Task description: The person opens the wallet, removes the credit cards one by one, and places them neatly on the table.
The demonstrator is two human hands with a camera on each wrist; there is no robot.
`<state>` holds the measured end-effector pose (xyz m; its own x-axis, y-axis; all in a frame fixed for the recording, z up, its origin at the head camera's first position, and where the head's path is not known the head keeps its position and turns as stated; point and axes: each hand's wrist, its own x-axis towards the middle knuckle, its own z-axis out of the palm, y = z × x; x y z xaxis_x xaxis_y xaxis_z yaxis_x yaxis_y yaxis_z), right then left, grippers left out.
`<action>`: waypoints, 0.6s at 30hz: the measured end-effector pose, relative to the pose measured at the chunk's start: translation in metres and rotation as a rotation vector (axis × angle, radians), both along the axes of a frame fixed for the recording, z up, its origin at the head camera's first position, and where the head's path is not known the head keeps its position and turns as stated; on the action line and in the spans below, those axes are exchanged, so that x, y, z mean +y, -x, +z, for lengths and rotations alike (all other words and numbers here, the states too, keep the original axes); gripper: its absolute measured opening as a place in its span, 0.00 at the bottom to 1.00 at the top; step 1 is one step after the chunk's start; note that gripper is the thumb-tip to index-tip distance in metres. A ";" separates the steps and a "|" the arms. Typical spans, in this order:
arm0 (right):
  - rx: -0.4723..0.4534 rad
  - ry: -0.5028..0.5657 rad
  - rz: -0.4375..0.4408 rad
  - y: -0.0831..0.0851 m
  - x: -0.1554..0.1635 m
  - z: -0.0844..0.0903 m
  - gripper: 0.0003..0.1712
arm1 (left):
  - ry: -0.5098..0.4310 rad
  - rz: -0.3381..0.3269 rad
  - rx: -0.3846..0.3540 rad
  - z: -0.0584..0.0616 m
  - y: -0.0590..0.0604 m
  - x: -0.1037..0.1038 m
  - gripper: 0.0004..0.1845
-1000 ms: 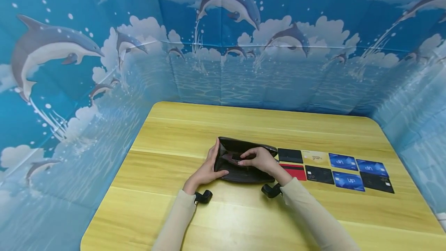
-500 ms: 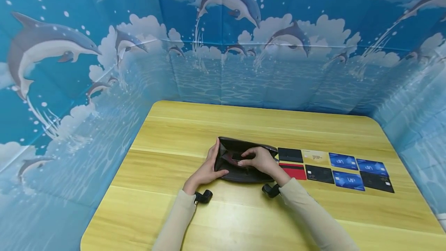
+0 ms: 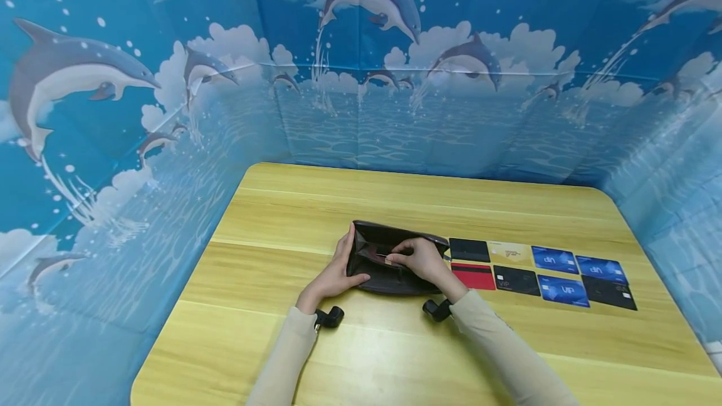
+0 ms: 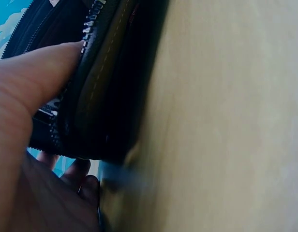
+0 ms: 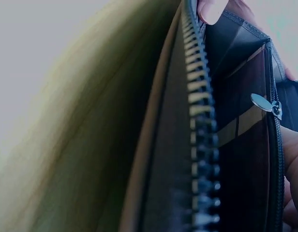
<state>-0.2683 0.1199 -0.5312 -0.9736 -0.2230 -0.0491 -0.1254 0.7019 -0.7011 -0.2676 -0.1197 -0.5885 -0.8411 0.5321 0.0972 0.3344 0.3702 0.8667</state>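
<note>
A dark brown zip-around wallet stands open on the table, its mouth spread upward. My left hand grips its left end, thumb over the near zipped edge and fingers behind, as the left wrist view shows the thumb by the metal teeth. The right hand reaches into the wallet, thumb and fingertips pinching a dark card, mostly sunk in the inner compartments with only a thin edge showing. In the right wrist view an inner zip pocket with a silver zip pull partly hides this hand.
Two rows of cards lie right of the wallet: a black card, a gold card, a red card, and several blue and black ones, including a blue VIP card. A dolphin-print curtain surrounds the wooden table.
The dark card between the right fingertips has sunk lower into the wallet, so less of it shows. The left hand and wallet stay almost still.
</note>
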 end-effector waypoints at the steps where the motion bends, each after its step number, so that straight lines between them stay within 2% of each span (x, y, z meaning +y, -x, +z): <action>1: 0.005 0.002 0.003 0.000 0.000 0.000 0.12 | 0.001 0.003 0.001 0.000 0.000 0.000 0.59; 8: 0.060 -0.004 0.016 0.001 0.001 -0.002 0.13 | 0.002 0.003 0.015 -0.001 0.001 -0.001 0.60; 12: 0.139 -0.018 0.033 0.001 0.000 -0.001 0.12 | -0.002 0.001 0.019 -0.001 0.000 0.000 0.59; 18: 0.267 -0.074 0.106 0.004 0.000 -0.001 0.10 | 0.000 0.008 0.023 -0.001 0.001 0.000 0.60</action>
